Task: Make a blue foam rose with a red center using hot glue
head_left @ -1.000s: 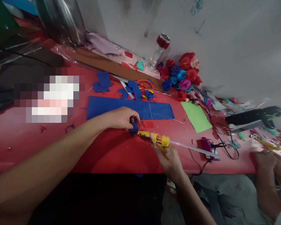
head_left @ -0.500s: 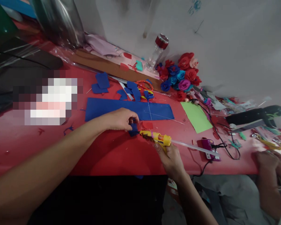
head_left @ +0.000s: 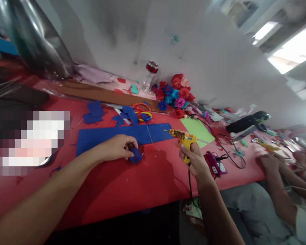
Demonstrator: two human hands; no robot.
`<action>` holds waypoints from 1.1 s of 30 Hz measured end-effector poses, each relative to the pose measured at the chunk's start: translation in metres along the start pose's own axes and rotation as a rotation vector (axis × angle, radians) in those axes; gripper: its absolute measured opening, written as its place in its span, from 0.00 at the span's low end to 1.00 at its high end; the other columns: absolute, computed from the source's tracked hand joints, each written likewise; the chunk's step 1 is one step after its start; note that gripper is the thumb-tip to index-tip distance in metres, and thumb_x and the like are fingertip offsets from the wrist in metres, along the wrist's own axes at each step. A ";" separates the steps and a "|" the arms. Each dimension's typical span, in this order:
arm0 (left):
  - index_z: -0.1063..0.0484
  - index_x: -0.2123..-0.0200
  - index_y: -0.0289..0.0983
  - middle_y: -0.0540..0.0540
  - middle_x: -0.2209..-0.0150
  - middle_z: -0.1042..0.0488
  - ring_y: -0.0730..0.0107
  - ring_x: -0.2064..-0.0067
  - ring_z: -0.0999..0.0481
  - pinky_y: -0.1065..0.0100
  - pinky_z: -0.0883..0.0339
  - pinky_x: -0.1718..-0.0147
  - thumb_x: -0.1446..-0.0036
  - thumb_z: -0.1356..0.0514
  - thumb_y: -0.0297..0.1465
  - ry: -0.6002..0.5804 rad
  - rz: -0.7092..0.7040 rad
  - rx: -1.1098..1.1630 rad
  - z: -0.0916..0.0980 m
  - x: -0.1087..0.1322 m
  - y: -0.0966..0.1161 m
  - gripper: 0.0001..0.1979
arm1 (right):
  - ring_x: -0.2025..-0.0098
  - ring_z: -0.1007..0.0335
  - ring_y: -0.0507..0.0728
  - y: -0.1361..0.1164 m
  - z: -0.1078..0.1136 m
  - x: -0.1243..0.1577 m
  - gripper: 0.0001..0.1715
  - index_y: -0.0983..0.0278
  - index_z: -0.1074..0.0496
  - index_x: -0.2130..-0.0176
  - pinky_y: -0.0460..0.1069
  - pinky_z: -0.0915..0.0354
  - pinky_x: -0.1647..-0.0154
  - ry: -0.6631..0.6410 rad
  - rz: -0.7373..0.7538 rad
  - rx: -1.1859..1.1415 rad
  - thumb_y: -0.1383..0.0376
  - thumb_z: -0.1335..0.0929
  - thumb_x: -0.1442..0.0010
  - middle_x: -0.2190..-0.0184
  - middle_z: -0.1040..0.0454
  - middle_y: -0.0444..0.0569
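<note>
My left hand (head_left: 122, 147) pinches a small dark-blue petal-shaped piece (head_left: 135, 156) just above the red table. Around the handle of a yellow hot glue gun (head_left: 187, 144), my right hand (head_left: 195, 158) is closed, with the nozzle pointing left toward the blue sheet. A clear glue stick juts from the gun's back end. Behind my left hand lies a long blue sheet (head_left: 91, 136). Beyond it are cut blue pieces (head_left: 95, 109) and scissors with orange and yellow handles (head_left: 142, 111).
Red, blue and pink paper flowers (head_left: 177, 90) stand by the wall beside a glass bottle (head_left: 149, 76). A green sheet (head_left: 197, 131) lies right of them. A purple power strip (head_left: 214, 163) with cords sits near the front edge. At the right are another person's hands (head_left: 270, 161).
The glue gun has moved right and away from the blue piece in my left hand. That piece has tilted slightly. The camera view has shifted to the right.
</note>
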State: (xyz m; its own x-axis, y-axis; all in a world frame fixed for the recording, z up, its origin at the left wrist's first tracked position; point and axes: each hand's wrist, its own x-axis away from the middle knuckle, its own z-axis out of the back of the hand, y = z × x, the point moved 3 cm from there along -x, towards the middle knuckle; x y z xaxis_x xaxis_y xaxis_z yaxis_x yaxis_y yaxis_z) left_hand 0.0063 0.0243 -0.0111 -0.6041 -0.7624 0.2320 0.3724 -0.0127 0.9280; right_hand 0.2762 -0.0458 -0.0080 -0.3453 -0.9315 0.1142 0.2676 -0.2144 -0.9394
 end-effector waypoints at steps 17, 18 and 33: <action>0.26 0.75 0.37 0.54 0.77 0.29 0.76 0.75 0.33 0.72 0.40 0.73 0.68 0.29 0.35 0.784 -0.022 0.703 0.047 0.011 -0.005 0.14 | 0.55 0.29 0.59 -0.054 -0.088 -0.051 0.12 0.61 0.22 0.62 0.50 0.38 0.54 0.011 0.326 0.795 0.61 0.34 0.42 0.59 0.22 0.52; 0.26 0.75 0.37 0.53 0.77 0.29 0.75 0.74 0.33 0.72 0.39 0.73 0.68 0.29 0.35 0.755 -0.019 0.700 0.045 0.011 -0.004 0.14 | 0.54 0.28 0.60 -0.055 -0.103 -0.054 0.11 0.61 0.23 0.62 0.50 0.37 0.56 -0.005 0.297 0.798 0.60 0.33 0.43 0.59 0.22 0.53; 0.26 0.75 0.36 0.53 0.78 0.27 0.78 0.76 0.31 0.75 0.40 0.75 0.63 0.30 0.31 0.599 0.050 0.677 0.030 0.007 -0.005 0.10 | 0.73 0.34 0.51 -0.044 -0.121 -0.051 0.14 0.65 0.24 0.69 0.45 0.40 0.70 -0.215 0.224 -0.053 0.56 0.30 0.50 0.76 0.26 0.42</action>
State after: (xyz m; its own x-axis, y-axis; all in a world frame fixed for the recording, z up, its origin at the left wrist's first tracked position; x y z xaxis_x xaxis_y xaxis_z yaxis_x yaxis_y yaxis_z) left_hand -0.0210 0.0389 -0.0050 -0.0605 -0.9632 0.2618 -0.2203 0.2687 0.9377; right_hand 0.1734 0.0470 -0.0120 -0.0834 -0.9958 -0.0374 0.2666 0.0138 -0.9637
